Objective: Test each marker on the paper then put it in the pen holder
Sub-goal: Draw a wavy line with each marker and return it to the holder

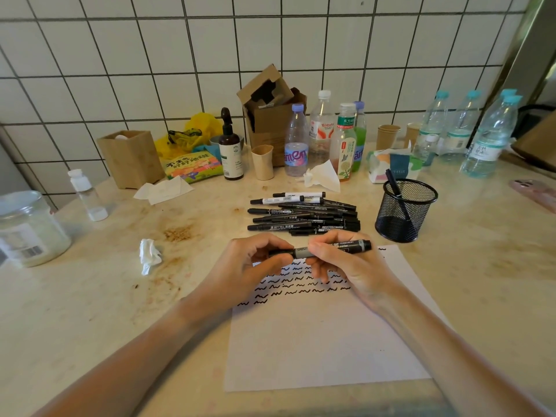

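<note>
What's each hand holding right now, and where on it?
Both hold one marker over the paper: left hand grips its cap end, right hand grips the barrel.

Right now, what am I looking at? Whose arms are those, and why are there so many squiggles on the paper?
There is no machine here. This one picture comes from a camera worn on a person's head, looking down, so the two arms are that person's own. The left hand and right hand both grip one black permanent marker, held sideways above a white sheet of paper. The squiggles are test marks: each marker gets tried on the paper. Behind the hands lies a pile of markers on the stained countertop. To the right stands a black mesh pen holder with one marker already inside. Further back, along the tiled wall, are drink bottles, paper cups, a cardboard box and a tissue pack. I cannot tell whether the cap is on or coming off.
</note>
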